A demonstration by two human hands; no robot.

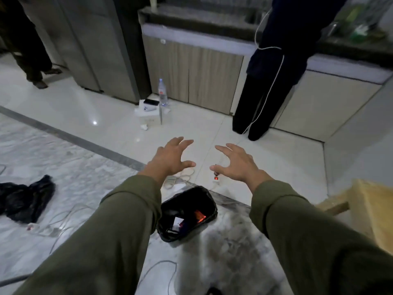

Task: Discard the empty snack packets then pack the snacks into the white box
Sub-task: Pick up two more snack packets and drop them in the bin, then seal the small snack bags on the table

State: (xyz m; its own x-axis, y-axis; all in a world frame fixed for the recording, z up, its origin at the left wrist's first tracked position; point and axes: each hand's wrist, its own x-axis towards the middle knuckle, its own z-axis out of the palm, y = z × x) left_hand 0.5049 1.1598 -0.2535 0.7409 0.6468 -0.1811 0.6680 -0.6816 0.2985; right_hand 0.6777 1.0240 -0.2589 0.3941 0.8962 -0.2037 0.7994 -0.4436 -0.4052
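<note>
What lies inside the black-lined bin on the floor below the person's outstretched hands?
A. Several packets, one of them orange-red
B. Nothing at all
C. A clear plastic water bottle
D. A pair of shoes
A: the black-lined bin holds several packets, among them an orange-red packet, while the left hand and the right hand hover open above it, holding nothing.

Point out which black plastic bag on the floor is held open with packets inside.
The bin liner between the forearms, below both hands: it lines an upright bin and holds packets. The other black bag, far left, lies crumpled.
</note>
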